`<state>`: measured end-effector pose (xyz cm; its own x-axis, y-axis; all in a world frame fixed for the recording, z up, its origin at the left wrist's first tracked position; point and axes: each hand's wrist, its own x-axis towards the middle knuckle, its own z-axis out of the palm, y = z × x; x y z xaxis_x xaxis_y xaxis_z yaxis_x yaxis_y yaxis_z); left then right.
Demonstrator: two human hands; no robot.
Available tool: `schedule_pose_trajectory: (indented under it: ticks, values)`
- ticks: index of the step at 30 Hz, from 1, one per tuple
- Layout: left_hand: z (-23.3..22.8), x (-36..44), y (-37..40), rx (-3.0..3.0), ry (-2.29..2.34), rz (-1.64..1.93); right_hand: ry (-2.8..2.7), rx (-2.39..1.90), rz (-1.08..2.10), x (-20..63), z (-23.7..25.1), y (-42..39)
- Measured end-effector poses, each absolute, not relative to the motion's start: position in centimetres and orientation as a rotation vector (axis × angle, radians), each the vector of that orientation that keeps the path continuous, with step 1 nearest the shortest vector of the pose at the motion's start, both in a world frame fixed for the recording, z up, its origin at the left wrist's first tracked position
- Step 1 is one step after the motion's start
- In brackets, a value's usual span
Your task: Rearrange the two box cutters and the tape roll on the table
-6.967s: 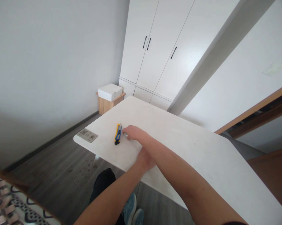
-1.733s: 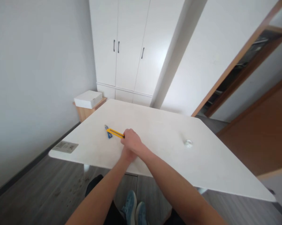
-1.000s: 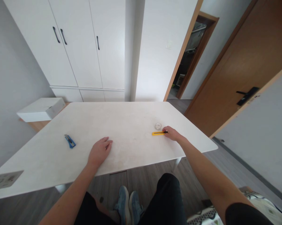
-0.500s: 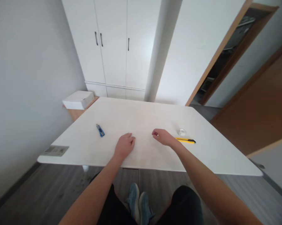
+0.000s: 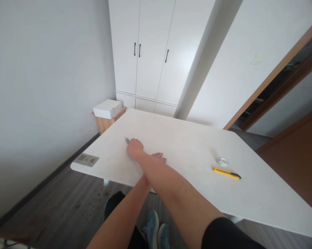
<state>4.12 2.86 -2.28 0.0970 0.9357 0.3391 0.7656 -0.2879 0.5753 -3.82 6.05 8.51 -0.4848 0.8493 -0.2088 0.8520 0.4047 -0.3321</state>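
My right arm reaches across my left arm to the table's left side. There my right hand [image 5: 135,148] is closed over a small blue utility knife [image 5: 126,140], and only the knife's tip shows past the knuckles. My left hand [image 5: 160,158] lies flat on the white table [image 5: 187,138], mostly hidden under my right forearm, holding nothing. A yellow utility knife [image 5: 226,173] lies by itself on the right of the table, next to a small clear tape roll [image 5: 222,161].
A grey label [image 5: 86,159] is stuck at the table's near left corner. A white box [image 5: 107,109] sits on a low wooden stand beyond the far left corner. White wardrobe doors [image 5: 150,52] stand behind, a wooden door frame to the right. My legs and blue shoes [image 5: 153,230] are below.
My right hand let go of the yellow knife on the right, crossed left over my left arm and closed on the blue knife. My left hand stayed flat on the table.
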Motion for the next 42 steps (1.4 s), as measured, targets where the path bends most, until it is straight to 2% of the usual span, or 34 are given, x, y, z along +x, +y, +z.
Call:
schedule_pose_trajectory:
  ticks: [5, 8, 15, 20, 33, 37, 42]
  values:
    - [-0.7, 4.3, 2.0, 2.256, 1.843, 0.892, 2.789, 1.504, -0.485, 2.4, 9.8, 7.7]
    - [0.8, 4.6, 1.7, 2.309, 1.812, 0.883, 2.874, 1.597, -0.317, 12.2, 10.8, 8.8]
    - [1.9, 4.9, 1.7, 2.380, 1.887, 0.863, 2.528, 2.061, -0.290, 41.3, 9.8, 6.9]
    - [1.7, 4.7, 1.7, 2.437, 1.894, 0.840, 2.401, 2.178, -0.247, 50.9, 8.7, 5.0]
    - [2.1, 4.6, 1.5, 2.411, 1.887, 0.845, 2.537, 2.111, -0.267, 49.2, 8.4, 5.6]
    - [2.0, 4.5, 1.6, 2.425, 1.885, 0.845, 2.762, 1.993, -0.320, 43.3, 8.9, 4.5]
    - [1.8, 4.3, 1.6, 2.443, 1.884, 0.821, 3.066, 1.532, -0.438, 32.5, 7.1, 4.9]
